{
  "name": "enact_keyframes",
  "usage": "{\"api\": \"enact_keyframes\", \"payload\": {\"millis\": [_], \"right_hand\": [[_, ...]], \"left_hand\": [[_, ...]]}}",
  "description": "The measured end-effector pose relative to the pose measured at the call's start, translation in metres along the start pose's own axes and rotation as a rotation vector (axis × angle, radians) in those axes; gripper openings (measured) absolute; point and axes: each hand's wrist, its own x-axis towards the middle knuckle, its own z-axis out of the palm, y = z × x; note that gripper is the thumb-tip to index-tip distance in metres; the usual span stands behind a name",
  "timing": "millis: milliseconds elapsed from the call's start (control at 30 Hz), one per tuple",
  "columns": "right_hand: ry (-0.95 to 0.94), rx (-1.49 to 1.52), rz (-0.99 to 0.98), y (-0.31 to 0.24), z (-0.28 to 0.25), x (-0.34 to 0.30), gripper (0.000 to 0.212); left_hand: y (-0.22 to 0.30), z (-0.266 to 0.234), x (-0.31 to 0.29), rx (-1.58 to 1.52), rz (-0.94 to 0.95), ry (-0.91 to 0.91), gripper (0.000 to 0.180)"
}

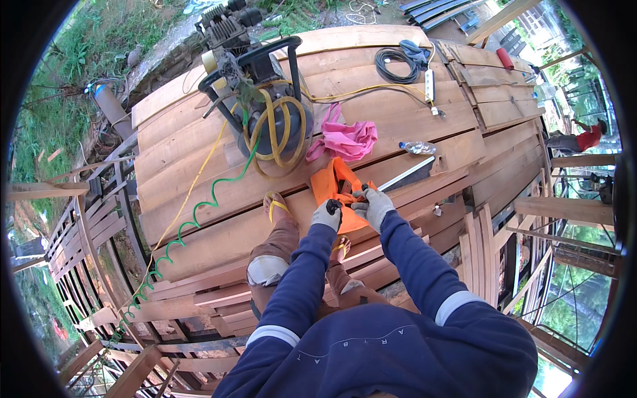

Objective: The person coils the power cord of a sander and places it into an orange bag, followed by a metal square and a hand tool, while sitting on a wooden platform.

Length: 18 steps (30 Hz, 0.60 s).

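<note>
My left hand [327, 213], in a pale grey glove, is closed on a small black piece whose kind I cannot make out. Just beside it, my right hand [377, 207], gloved the same way, also has its fingers closed around something small and dark. An orange cloth item [324, 182], perhaps a bag or garment, hangs or lies right beyond and beneath both hands, partly hidden by them. Farther off, a crumpled pink cloth [343, 136] rests on the planks. To the right of the orange item lies a long pale metal strip [405, 174] along a dark flat piece.
An air compressor [272, 86] with a yellow hose stands at the far left; a green coiled hose [199, 222] trails from it. A plastic bottle [418, 147], a power strip [430, 86] and a coiled cable [393, 66] lie on wooden planks [398, 109]. A person in red [587, 137] is at far right.
</note>
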Motion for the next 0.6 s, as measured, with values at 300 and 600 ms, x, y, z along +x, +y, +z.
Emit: {"api": "enact_keyframes", "payload": {"millis": [300,600], "right_hand": [[-0.023,-0.512,-0.088,-0.019,0.004,-0.003,0.027],[-0.278,-1.081,-0.041,-0.040,0.016,0.011,0.030]], "left_hand": [[-0.010,0.021,-0.008,0.443,-0.123,-0.135,0.045],[-0.086,0.065,0.026,-0.370,-0.013,-0.202,0.051]]}}
